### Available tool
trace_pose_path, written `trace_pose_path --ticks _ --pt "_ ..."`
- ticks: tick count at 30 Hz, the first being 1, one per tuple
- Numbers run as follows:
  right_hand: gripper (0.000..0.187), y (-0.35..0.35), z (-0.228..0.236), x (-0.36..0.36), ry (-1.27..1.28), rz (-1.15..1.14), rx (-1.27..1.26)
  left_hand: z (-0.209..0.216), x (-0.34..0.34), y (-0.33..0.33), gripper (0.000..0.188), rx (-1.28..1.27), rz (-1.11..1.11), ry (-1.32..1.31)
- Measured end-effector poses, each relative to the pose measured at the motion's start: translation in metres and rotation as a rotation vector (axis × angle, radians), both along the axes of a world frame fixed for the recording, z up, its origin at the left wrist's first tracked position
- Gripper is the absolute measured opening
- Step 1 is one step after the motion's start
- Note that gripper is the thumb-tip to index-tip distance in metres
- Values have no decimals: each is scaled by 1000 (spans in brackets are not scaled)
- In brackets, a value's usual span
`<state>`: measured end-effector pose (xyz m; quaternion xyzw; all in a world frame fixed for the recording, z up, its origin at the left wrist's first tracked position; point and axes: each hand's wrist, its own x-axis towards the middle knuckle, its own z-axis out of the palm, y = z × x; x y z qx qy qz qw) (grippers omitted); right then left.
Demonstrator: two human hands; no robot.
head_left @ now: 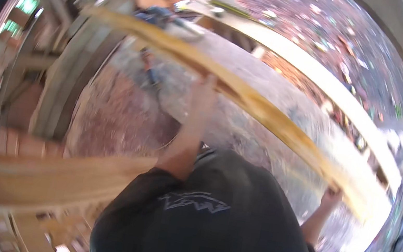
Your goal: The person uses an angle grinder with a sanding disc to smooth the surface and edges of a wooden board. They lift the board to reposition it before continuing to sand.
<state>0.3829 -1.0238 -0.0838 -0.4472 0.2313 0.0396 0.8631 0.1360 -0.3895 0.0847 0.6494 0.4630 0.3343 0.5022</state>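
A long yellow-brown wooden plank (262,109) stretches from the upper left down to the lower right, across a worn, pale work surface. My left hand (206,89) is closed on the plank's near edge, a little left of its middle; motion blurs the fingers. Close to the plank's right end, my right hand (331,198) grips the same near edge. A slim tool with a blue part (151,71), too blurred to name, lies on the surface left of my left hand.
Beyond the plank runs a long pale board (297,54), with litter-strewn ground behind it. A blurred dark-blue object (153,15) is near the plank's left end. Thick timber (75,74) stands at the left. Another wooden board (56,177) lies at lower left.
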Motion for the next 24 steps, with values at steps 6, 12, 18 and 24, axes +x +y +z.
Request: trace_pose_path --ticks 6,12,18,24 --pt "41 8 14 33 147 -134 -36 -31 42 -57 25 -422 9 -407" --pt "40 25 24 31 204 -95 55 -68 56 -75 22 -600 -192 -436" --pt "44 39 8 0 151 -99 104 -99 30 -82 15 -726 -190 -458" --pt "39 59 15 -34 489 -14 -2 -113 9 -68 14 -727 -265 -311"
